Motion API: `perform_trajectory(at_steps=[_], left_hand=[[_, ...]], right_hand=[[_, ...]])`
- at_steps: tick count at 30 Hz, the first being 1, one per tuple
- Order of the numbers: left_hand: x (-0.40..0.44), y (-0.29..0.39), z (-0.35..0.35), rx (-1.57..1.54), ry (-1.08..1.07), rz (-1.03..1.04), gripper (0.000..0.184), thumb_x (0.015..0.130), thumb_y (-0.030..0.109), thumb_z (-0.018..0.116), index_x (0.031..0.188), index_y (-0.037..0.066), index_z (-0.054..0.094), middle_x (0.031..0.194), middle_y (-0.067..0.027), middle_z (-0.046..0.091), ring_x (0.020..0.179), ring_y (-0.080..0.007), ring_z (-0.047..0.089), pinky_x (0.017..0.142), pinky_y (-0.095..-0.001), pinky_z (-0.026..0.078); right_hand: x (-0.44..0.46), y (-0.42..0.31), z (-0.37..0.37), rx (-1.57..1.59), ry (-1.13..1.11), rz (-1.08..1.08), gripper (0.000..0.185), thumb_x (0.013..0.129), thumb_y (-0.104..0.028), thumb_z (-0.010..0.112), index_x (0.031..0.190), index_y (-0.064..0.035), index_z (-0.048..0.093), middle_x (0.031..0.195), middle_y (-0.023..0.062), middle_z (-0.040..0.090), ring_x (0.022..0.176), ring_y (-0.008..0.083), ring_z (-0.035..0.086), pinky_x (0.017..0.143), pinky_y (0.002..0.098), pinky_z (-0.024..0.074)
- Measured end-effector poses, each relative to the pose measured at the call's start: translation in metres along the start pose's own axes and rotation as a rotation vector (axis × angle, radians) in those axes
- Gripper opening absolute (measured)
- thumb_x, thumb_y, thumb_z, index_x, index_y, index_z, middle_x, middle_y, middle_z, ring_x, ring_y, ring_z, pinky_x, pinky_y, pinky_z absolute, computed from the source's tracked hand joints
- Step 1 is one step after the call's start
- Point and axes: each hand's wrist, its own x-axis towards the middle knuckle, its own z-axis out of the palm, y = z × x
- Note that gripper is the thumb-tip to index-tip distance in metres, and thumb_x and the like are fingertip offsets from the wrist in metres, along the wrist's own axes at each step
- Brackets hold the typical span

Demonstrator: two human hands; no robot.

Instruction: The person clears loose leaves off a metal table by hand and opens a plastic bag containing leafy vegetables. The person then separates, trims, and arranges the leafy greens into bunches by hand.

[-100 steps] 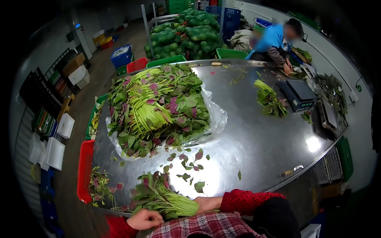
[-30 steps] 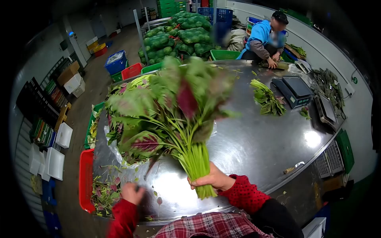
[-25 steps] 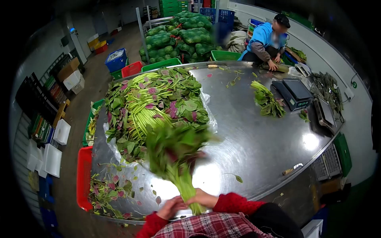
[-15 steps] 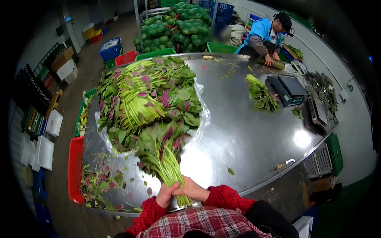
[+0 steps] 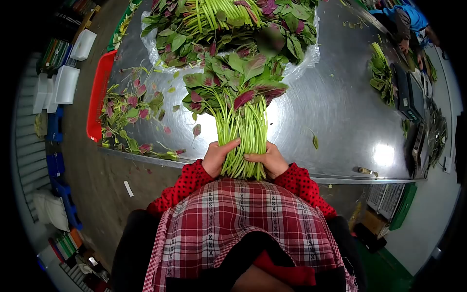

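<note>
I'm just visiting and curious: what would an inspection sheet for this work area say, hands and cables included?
Surface: shiny metal table, with glare spots.
Main things: leafy bunch, stems toward the person; larger leafy pile on clear plastic.
Clutter: loose sprigs at left, stray leaf, wooden-handled tool near the front edge.
Hands: left hand and right hand grip the stems from both sides.
Cables: too small at the right edge to tell.
Surroundings: red crate beside the table; co-worker at upper right.
</note>
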Motion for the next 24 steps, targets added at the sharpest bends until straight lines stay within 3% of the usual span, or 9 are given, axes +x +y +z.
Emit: perform_trajectory(at_steps=[5,11,13,16,19,24], left_hand=[[0.001,-0.005,0.003,0.119,-0.042,0.094,0.031,0.087,0.014,0.067,0.112,-0.004,0.06,0.102,-0.012,0.066,0.087,-0.0181,0.065,0.076,-0.0316,0.054],[0.003,-0.004,-0.002,-0.221,0.015,-0.01,0.032,0.09,0.016,0.063,0.114,-0.006,0.058,0.104,-0.0134,0.065,0.088,-0.0189,0.065,0.077,-0.0317,0.054],[0.001,-0.003,0.002,-0.201,0.018,0.001,0.032,0.09,0.016,0.064,0.114,-0.005,0.059,0.104,-0.0126,0.065,0.088,-0.0185,0.065,0.078,-0.0311,0.053],[-0.001,-0.003,0.006,0.133,-0.045,0.082,0.03,0.085,0.009,0.067,0.111,-0.006,0.06,0.102,-0.0128,0.066,0.087,-0.0191,0.066,0.077,-0.0317,0.054],[-0.006,0.004,0.007,-0.006,-0.047,0.055,0.03,0.083,0.006,0.067,0.11,-0.006,0.06,0.1,-0.0137,0.066,0.085,-0.0199,0.067,0.075,-0.0332,0.056],[-0.011,0.009,-0.004,-0.059,-0.054,0.004,0.032,0.081,0.002,0.067,0.112,-0.006,0.059,0.098,-0.0138,0.067,0.082,-0.0197,0.067,0.074,-0.033,0.057]], right_hand=[[0.004,0.001,0.01,-0.186,-0.029,-0.153,0.044,0.081,0.001,0.07,0.121,0.0024,0.053,0.109,0.0094,0.064,0.096,0.0171,0.062,0.085,0.0317,0.0514],[-0.002,-0.002,0.003,-0.021,-0.01,-0.043,0.042,0.085,-0.001,0.068,0.123,0.0021,0.052,0.111,0.0104,0.063,0.097,0.0171,0.062,0.083,0.032,0.0531],[0.001,0.0,0.004,-0.007,-0.013,-0.051,0.043,0.084,-0.003,0.069,0.123,0.0024,0.052,0.11,0.0097,0.063,0.096,0.0165,0.062,0.083,0.0314,0.0524],[0.006,0.002,0.006,-0.312,-0.104,-0.251,0.044,0.083,-0.003,0.069,0.124,0.0026,0.051,0.11,0.0081,0.063,0.095,0.0158,0.061,0.085,0.0299,0.0499],[0.002,-0.014,0.001,-0.347,-0.171,-0.144,0.042,0.084,-0.004,0.069,0.122,0.0026,0.053,0.109,0.0077,0.064,0.095,0.0153,0.061,0.086,0.0299,0.0498],[0.0,-0.019,-0.01,-0.32,-0.096,-0.058,0.037,0.084,-0.005,0.069,0.117,0.0025,0.056,0.103,0.0064,0.066,0.092,0.0139,0.062,0.083,0.0277,0.0502]])
